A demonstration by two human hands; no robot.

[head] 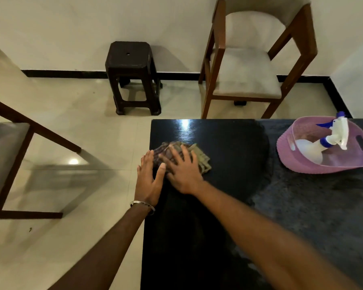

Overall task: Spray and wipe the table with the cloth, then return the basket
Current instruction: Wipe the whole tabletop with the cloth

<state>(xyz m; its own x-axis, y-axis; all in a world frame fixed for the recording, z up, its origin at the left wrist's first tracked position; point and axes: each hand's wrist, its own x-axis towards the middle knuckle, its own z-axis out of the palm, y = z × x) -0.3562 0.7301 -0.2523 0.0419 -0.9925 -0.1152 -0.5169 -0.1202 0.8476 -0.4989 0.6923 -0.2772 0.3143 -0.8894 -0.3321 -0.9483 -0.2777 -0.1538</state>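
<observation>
A folded, patterned cloth (201, 159) lies near the left edge of the black table (228, 139). My right hand (181, 169) presses flat on top of the cloth, fingers spread. Beside it, my left hand (149, 181) rests at the table's left edge, fingers apart, its thumb touching the cloth. A pink basket (302, 162) stands at the table's far right with a white spray bottle (331, 137), blue nozzle up, lying inside. The left part of the tabletop looks dark and glossy; the right part looks dull and streaked.
A dark plastic stool (132, 74) stands by the wall beyond the table. A wooden chair with a beige seat (247, 70) faces the table's far edge. Another wooden chair (11, 155) stands on the tiled floor at the left.
</observation>
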